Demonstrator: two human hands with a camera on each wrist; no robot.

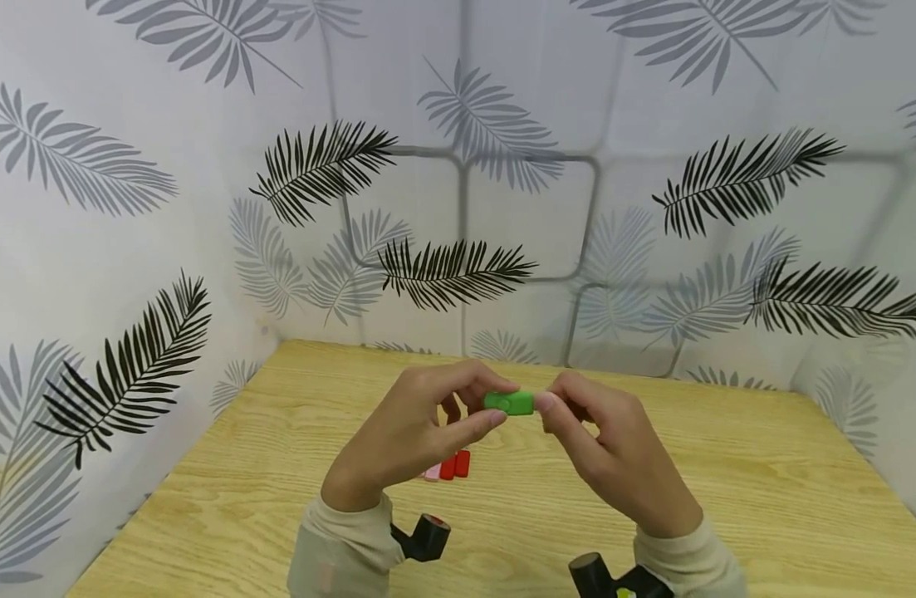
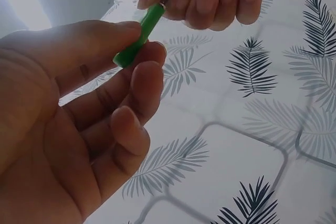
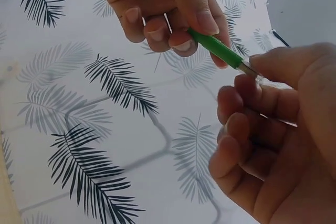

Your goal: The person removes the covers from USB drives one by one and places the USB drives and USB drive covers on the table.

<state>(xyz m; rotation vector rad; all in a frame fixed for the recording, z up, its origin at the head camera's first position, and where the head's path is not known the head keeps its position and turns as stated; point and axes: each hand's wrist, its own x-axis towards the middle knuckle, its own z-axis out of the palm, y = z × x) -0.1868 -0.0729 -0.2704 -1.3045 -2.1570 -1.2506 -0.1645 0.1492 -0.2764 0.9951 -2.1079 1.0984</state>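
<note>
Above the table, my left hand (image 1: 416, 428) pinches the green body of a USB stick (image 1: 510, 404) between thumb and fingers. The thumb and forefinger of my right hand (image 1: 614, 440) pinch the other end. In the right wrist view, the metal plug (image 3: 248, 69) of the stick shows between the two hands, its tip partly covered by the right fingertips. Both hands appear in the left wrist view too, joined by the green stick (image 2: 140, 38).
Red pieces (image 1: 462, 463) and a pink piece (image 1: 432, 473) lie in a row on the wooden table (image 1: 727, 482), partly hidden behind the left hand. Leaf-patterned curtains (image 1: 502, 208) stand behind and beside the table. Black wrist mounts (image 1: 430, 538) sit on both sleeves.
</note>
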